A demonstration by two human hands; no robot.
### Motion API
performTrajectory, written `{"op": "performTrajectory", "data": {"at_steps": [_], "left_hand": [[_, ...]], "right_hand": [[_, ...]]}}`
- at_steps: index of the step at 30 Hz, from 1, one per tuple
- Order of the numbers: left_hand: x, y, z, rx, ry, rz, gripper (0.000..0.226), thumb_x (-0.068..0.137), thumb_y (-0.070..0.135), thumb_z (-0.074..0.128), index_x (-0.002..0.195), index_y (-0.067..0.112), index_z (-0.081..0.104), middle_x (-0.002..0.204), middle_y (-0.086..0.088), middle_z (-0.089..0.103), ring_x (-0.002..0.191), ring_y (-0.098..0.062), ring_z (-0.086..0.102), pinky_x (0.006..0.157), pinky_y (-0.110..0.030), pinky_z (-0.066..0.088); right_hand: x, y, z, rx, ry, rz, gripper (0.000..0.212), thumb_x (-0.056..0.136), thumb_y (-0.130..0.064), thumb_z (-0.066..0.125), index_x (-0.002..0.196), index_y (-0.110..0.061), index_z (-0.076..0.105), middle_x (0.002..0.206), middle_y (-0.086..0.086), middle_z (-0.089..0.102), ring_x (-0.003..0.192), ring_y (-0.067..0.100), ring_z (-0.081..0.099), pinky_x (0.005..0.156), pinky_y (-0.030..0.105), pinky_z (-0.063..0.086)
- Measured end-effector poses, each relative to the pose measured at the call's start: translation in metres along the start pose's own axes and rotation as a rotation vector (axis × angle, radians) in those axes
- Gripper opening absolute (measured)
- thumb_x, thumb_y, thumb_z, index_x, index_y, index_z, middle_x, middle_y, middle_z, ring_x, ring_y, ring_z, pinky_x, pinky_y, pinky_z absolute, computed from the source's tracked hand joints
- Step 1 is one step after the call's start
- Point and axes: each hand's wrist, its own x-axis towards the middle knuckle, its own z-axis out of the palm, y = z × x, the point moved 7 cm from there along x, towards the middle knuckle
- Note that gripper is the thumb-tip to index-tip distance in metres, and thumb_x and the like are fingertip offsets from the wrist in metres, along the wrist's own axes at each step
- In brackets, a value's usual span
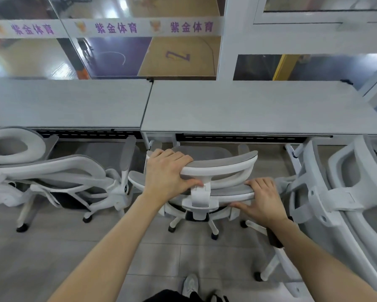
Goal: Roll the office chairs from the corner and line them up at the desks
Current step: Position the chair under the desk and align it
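A: Background: a glass partition (109,53) stands behind the tables. A white band (104,28) across it carries purple characters, "紫金体育", repeated three times, each beside an orange emblem too blurred to make out. Through the glass, a court floor shows a large purple mark (177,56) resembling a "Z".

B: Work surfaces?

A: Two grey tables sit edge to edge: the left table (67,103) and the right table (259,107). A dark slotted tray (240,138) runs under the right table's front edge.

B: Chair being handled?

A: The middle office chair (218,171), white frame with grey mesh, stands at the right table with its seat partly under the edge. The left hand (168,177) grips the headrest (220,165), fingers curled over the top and thumb beneath. The right hand (262,198) holds the top edge of the backrest (229,190), fingers over it and thumb below.

B: Surroundings?

A: A left office chair (59,175) stands at the left table, near the middle one. A right office chair (340,188) stands just beside it and is cut off by the frame. On the grey tiled floor (52,247), one grey shoe (190,284) shows at the bottom edge.
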Motion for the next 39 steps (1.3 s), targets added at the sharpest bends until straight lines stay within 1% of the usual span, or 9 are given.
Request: {"op": "performTrajectory", "data": {"at_steps": [2,7,11,20,27,34,36,37,39], "left_hand": [[0.009,-0.001,0.006,-0.005,-0.006,-0.012,0.069,0.064,0.091,0.085,0.095,0.030,0.080,0.089,0.012,0.077,0.084,-0.019,0.070,0.082,-0.041,0.047],[0.019,-0.013,0.014,-0.005,-0.006,-0.015,0.069,0.065,0.091,0.084,0.096,0.029,0.080,0.089,0.012,0.077,0.085,-0.019,0.070,0.082,-0.041,0.047],[0.021,-0.020,0.014,-0.001,-0.003,-0.018,0.070,0.066,0.092,0.083,0.096,0.029,0.080,0.088,0.012,0.077,0.083,-0.020,0.070,0.081,-0.041,0.047],[0.016,-0.015,0.010,-0.040,0.032,-0.041,0.072,0.067,0.095,0.080,0.096,0.028,0.080,0.087,0.012,0.076,0.083,-0.020,0.070,0.082,-0.044,0.050],[0.013,-0.011,0.008,-0.026,0.042,-0.045,0.071,0.070,0.095,0.078,0.094,0.029,0.080,0.087,0.012,0.076,0.082,-0.019,0.069,0.082,-0.042,0.048],[0.016,-0.009,0.008,-0.007,-0.006,-0.060,0.071,0.068,0.093,0.081,0.098,0.028,0.080,0.092,0.012,0.077,0.087,-0.019,0.070,0.087,-0.043,0.050],[0.018,-0.009,0.008,-0.002,-0.042,-0.074,0.072,0.068,0.092,0.080,0.101,0.028,0.079,0.094,0.012,0.076,0.090,-0.019,0.070,0.090,-0.043,0.050],[0.020,-0.010,0.007,-0.006,-0.071,-0.076,0.072,0.069,0.092,0.080,0.104,0.029,0.079,0.097,0.012,0.076,0.093,-0.019,0.070,0.092,-0.043,0.049],[0.022,-0.013,0.006,-0.062,-0.143,-0.070,0.072,0.074,0.086,0.079,0.118,0.028,0.077,0.111,0.012,0.077,0.107,-0.018,0.070,0.103,-0.041,0.047]], "right_hand": [[0.010,0.004,0.000,-0.021,-0.005,0.005,0.094,0.070,-0.092,0.076,0.123,-0.014,0.070,0.110,-0.005,0.063,0.112,0.019,0.049,0.107,0.043,0.046],[0.023,0.005,0.008,-0.014,-0.011,0.012,0.098,0.072,-0.095,0.069,0.124,-0.012,0.070,0.111,-0.003,0.064,0.113,0.022,0.049,0.109,0.045,0.045],[0.027,0.003,0.012,0.023,-0.024,0.029,0.098,0.071,-0.098,0.066,0.124,-0.016,0.068,0.113,-0.005,0.061,0.113,0.018,0.046,0.107,0.042,0.045],[0.025,0.002,0.009,0.017,-0.051,0.043,0.101,0.070,-0.103,0.060,0.126,-0.019,0.067,0.115,-0.009,0.061,0.115,0.016,0.048,0.111,0.039,0.041],[0.025,-0.001,0.006,-0.014,-0.084,0.045,0.102,0.071,-0.105,0.056,0.128,-0.021,0.066,0.116,-0.010,0.059,0.116,0.016,0.047,0.112,0.039,0.043],[0.029,0.003,0.003,0.000,-0.123,0.043,0.104,0.069,-0.108,0.052,0.128,-0.024,0.064,0.118,-0.010,0.057,0.118,0.016,0.045,0.115,0.040,0.041],[0.032,0.006,0.004,0.029,-0.145,0.020,0.100,0.072,-0.105,0.052,0.128,-0.024,0.064,0.119,-0.009,0.058,0.120,0.016,0.045,0.118,0.042,0.038],[0.032,0.006,0.001,0.056,-0.143,0.013,0.094,0.076,-0.101,0.054,0.128,-0.023,0.064,0.119,-0.009,0.058,0.120,0.016,0.045,0.118,0.043,0.039],[0.028,0.002,-0.013,0.141,-0.052,-0.004,0.071,0.087,-0.084,0.060,0.120,-0.021,0.068,0.114,-0.009,0.059,0.115,0.015,0.048,0.109,0.044,0.045]]}}
